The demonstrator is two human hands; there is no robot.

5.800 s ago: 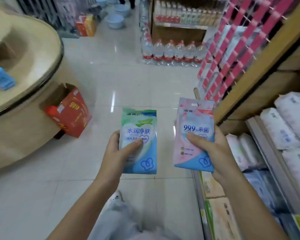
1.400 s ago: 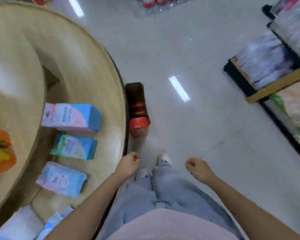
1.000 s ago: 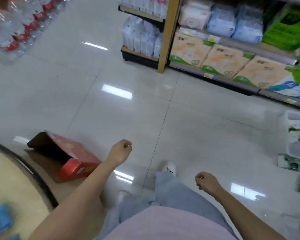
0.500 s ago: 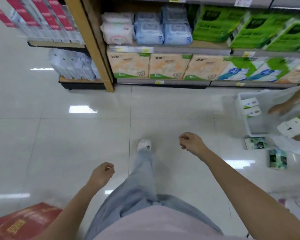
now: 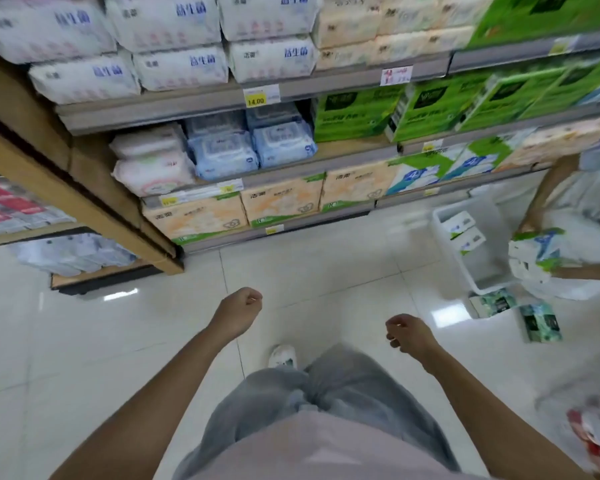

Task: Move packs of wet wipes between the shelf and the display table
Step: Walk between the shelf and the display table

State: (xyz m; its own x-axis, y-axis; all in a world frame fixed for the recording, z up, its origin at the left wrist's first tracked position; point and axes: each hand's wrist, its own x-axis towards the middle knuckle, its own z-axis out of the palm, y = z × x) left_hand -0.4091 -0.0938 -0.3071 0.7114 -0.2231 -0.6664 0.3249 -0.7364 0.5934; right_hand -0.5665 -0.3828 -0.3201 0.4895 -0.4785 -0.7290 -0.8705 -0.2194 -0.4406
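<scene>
I face a store shelf [image 5: 291, 169] from about a step away. On its middle board lie blue packs of wet wipes [image 5: 250, 147] and, to their left, white-pink packs of wet wipes [image 5: 149, 162]. My left hand [image 5: 238, 311] hangs low over the tiled floor, fingers curled, holding nothing. My right hand [image 5: 409, 334] is at the same height, loosely curled and also empty. Both hands are well below and in front of the wipes. The display table is out of view.
Large white tissue packs [image 5: 174, 39] fill the upper shelf; orange tissue packs [image 5: 278, 202] line the bottom. Green boxes [image 5: 426, 105] sit to the right. Another person's arm [image 5: 548, 192] holds a pack by a white basket [image 5: 475, 244]; small green packs [image 5: 537, 322] lie on the floor.
I put the two packs on the round table, turned away from it and walked toward the shelf. Both hands are now empty, and the shelf is much closer than half a second ago.
</scene>
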